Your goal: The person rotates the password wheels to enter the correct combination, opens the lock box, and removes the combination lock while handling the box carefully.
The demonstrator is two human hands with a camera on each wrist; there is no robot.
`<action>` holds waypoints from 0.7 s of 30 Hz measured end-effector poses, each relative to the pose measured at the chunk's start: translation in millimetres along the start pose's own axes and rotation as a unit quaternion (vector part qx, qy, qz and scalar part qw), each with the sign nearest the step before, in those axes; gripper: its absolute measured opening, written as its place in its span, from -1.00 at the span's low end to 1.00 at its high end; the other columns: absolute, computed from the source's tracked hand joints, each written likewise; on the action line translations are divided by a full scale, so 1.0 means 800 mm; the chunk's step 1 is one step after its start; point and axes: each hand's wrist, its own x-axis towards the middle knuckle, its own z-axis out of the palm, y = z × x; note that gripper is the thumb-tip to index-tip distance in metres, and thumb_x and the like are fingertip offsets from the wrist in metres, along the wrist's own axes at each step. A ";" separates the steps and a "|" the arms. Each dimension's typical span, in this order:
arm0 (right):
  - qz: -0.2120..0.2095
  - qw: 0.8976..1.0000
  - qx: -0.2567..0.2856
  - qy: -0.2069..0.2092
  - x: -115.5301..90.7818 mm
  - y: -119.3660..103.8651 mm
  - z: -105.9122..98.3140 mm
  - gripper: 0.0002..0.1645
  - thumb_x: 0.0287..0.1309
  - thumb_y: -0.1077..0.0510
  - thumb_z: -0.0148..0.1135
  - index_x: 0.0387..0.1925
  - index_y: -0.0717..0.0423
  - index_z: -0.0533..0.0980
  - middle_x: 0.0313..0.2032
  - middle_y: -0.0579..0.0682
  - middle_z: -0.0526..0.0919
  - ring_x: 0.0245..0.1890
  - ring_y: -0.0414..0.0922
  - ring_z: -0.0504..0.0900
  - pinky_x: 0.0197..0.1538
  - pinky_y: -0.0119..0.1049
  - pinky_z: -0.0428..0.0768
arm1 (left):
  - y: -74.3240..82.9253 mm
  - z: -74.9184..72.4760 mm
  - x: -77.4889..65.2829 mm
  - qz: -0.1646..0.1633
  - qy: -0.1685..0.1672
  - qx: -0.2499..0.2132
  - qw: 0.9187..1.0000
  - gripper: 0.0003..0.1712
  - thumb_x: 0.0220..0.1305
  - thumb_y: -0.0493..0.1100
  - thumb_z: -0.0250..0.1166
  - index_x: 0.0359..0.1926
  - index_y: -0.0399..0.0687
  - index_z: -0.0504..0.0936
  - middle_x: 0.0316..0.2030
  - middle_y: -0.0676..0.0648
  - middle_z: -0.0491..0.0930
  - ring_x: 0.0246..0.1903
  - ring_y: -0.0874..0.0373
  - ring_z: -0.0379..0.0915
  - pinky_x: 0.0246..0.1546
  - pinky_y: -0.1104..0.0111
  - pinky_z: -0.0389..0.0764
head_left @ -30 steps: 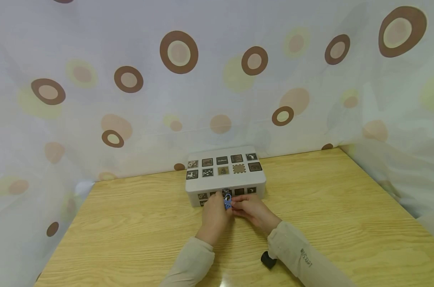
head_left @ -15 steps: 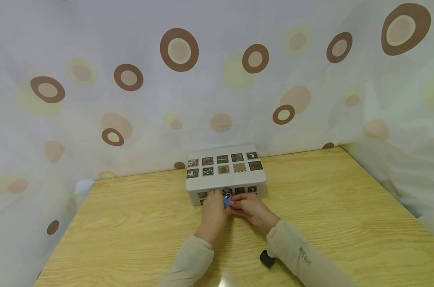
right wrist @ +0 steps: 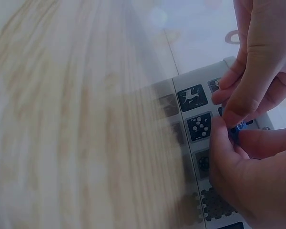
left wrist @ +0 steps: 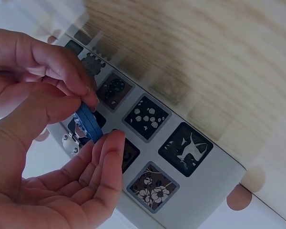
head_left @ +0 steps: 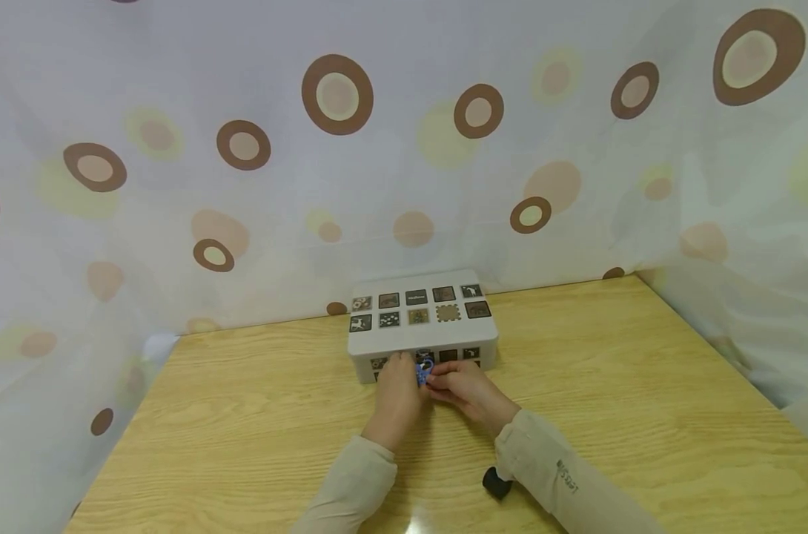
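A small blue padlock with number dials is at the front of a white box, beside its metal clasp. My left hand pinches the padlock between thumb and fingertips, its other fingers curled below, as the left wrist view shows. From the right, my right hand also pinches the padlock with thumb and index finger. The padlock leans to the right, its shackle showing above the fingers in the head view. In the right wrist view most of the padlock is hidden by both hands.
The box, printed with dark square pictures, stands at the back of the wood-grain table. A white curtain with brown circles hangs behind it. A small black object is beside the right sleeve cuff.
Between my fingers the padlock has turned from nearly upright to leaning right. Both hands stay at the box front, with only small finger shifts; the head view has moved slightly.
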 end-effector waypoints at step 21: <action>0.001 0.999 0.043 -0.006 -0.003 0.002 0.007 -0.89 0.22 0.55 0.00 -0.20 0.53 0.39 -0.36 0.10 0.51 -0.42 -0.21 0.59 -0.23 -0.41 0.62 | -0.009 -0.007 0.005 0.040 -0.002 0.003 0.999 -0.61 -0.11 -0.32 0.53 -0.28 -0.38 0.55 -0.32 -0.24 0.56 -0.23 -0.14 0.56 -0.17 0.12 0.57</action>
